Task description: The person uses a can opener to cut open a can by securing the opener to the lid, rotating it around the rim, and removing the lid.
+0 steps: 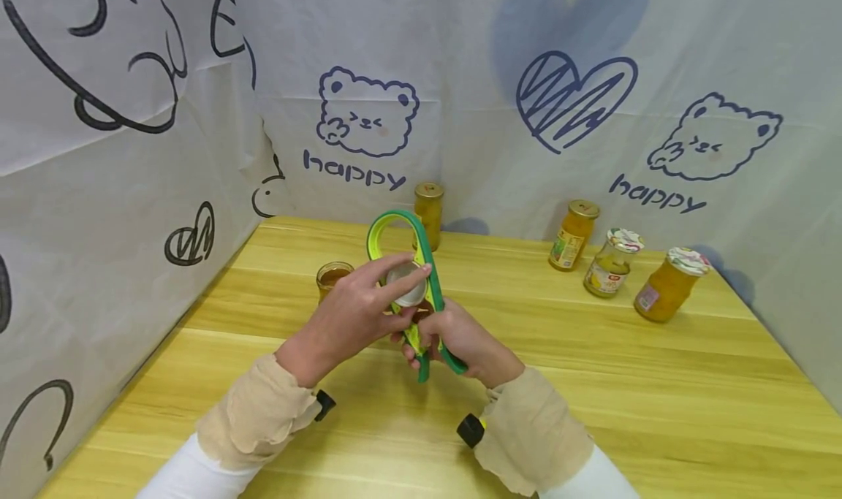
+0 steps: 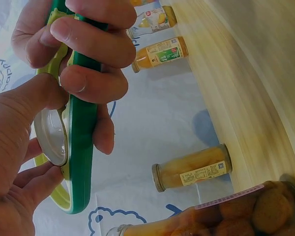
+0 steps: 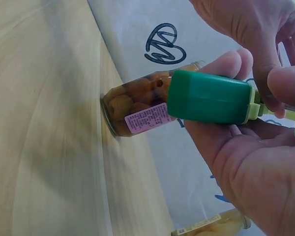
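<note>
A green and yellow jar opener [image 1: 430,254] is held above the table, its rounded end pointing away from me. My right hand [image 1: 468,338] grips its handles, and one green handle [image 3: 211,96] fills the middle of the right wrist view. Inside the opener's jaws sits a round pale jar lid [image 1: 409,287], its inner side showing in the left wrist view. My left hand [image 1: 355,302] pinches the lid [image 2: 50,132] between thumb and fingers. Behind the left hand stands a lidless glass jar [image 1: 334,271] of brown round fruit, partly hidden in the head view.
A gold-lidded jar [image 1: 429,210] stands at the back, beyond the opener. To the right are a gold-lidded jar [image 1: 574,236], a smaller pale jar [image 1: 608,265] and an orange jar [image 1: 666,287]. White printed cloth [image 1: 473,148] borders the wooden table [image 1: 526,411].
</note>
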`<state>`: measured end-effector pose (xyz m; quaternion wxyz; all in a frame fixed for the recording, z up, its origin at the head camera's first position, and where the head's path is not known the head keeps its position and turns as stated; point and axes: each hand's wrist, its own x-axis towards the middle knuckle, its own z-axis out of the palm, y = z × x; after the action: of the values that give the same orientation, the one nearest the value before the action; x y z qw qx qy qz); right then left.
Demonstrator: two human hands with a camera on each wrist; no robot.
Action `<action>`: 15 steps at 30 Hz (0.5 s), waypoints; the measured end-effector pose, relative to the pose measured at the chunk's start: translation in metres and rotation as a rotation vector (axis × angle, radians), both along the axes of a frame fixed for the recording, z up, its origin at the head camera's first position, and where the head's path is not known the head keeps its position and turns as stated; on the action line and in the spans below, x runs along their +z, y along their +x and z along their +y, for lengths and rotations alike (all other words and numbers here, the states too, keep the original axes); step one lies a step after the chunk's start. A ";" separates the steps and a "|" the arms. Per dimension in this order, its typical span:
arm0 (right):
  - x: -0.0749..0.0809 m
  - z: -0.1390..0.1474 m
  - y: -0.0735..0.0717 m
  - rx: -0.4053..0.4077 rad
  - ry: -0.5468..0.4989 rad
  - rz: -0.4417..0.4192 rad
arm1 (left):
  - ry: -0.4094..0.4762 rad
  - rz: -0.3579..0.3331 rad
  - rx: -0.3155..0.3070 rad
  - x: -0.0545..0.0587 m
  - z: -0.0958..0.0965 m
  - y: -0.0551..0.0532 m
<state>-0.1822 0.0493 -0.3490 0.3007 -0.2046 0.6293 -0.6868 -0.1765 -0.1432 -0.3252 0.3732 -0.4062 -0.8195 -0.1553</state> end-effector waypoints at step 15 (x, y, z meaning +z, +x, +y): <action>0.004 0.007 0.000 0.031 -0.008 -0.043 | 0.008 0.094 0.033 -0.004 0.003 -0.001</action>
<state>-0.1825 0.0560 -0.3454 0.3239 -0.2005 0.6168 -0.6888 -0.1773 -0.1403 -0.3291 0.4154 -0.3980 -0.8071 -0.1331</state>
